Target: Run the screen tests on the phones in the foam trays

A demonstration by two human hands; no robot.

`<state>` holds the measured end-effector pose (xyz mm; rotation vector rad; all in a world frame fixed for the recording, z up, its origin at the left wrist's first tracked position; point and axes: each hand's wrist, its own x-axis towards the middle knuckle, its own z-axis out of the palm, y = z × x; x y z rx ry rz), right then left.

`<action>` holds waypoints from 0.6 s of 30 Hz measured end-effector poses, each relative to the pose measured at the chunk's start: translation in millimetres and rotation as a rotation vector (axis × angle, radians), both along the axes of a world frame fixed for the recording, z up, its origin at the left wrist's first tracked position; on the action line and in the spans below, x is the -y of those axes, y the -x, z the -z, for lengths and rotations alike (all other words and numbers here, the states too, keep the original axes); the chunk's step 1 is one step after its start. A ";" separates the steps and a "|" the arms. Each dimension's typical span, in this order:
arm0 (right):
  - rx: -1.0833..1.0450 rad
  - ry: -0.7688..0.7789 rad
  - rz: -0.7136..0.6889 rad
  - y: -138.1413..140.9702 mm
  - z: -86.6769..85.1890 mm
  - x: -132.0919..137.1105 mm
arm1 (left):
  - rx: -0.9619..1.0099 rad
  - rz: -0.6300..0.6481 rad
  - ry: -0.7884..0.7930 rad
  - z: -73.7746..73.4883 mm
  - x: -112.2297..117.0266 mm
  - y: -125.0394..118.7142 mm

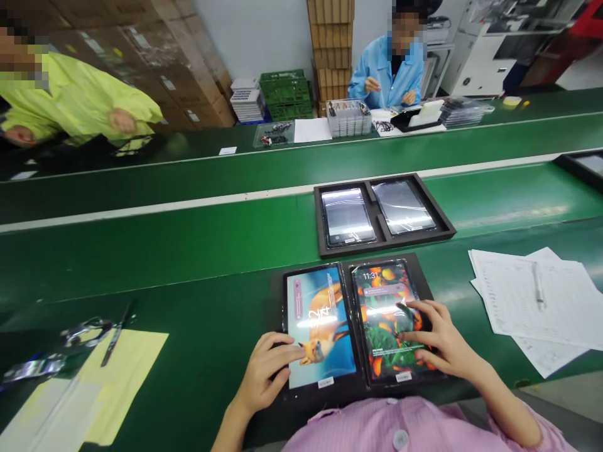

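Two tablets with lit screens lie side by side on a dark mat in front of me. The left tablet [325, 307] shows a fox picture. My left hand [266, 370] rests at its left edge, fingers stretched over the edge and onto the screen. On the right tablet [384, 326] are red and orange fruits or flowers with green leaves, and the time 11:31. My right hand [440, 339] lies over its right side, fingers spread on the screen. Neither hand grips anything.
Beyond the tablets, a black tray [381, 235] holds two more tablets with dark screens. Papers [532, 314] with a pen lie right. At left are yellow paper [129, 364], tweezers [113, 342] and tape. Across the green belt, a person in blue [389, 69] and one in yellow [89, 94] work.
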<state>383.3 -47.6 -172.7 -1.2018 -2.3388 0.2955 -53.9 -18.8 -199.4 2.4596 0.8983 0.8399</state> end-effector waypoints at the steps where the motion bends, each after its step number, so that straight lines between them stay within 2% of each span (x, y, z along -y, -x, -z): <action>1: 0.005 -0.002 0.000 -0.1 2.3 -5.9 | 0.010 0.004 0.023 4.5 -2.9 0.3; 4: 0.033 -0.024 0.105 -3.8 11.9 -33.4 | 0.065 -0.024 0.061 11.0 -17.7 0.5; 7: 0.058 -0.011 0.336 -10.4 18.2 -62.5 | 0.129 -0.042 0.063 9.3 -30.8 1.0; 10: 0.016 -0.011 0.512 -14.8 19.6 -77.2 | 0.094 -0.052 0.053 4.5 -34.2 -2.5; 14: -0.047 -0.039 0.546 -11.2 19.3 -73.4 | -0.047 -0.023 0.057 -1.9 -29.3 -16.5; 18: -0.025 -0.064 0.462 -4.2 16.7 -60.3 | -0.132 0.053 0.018 -4.2 -26.7 -19.5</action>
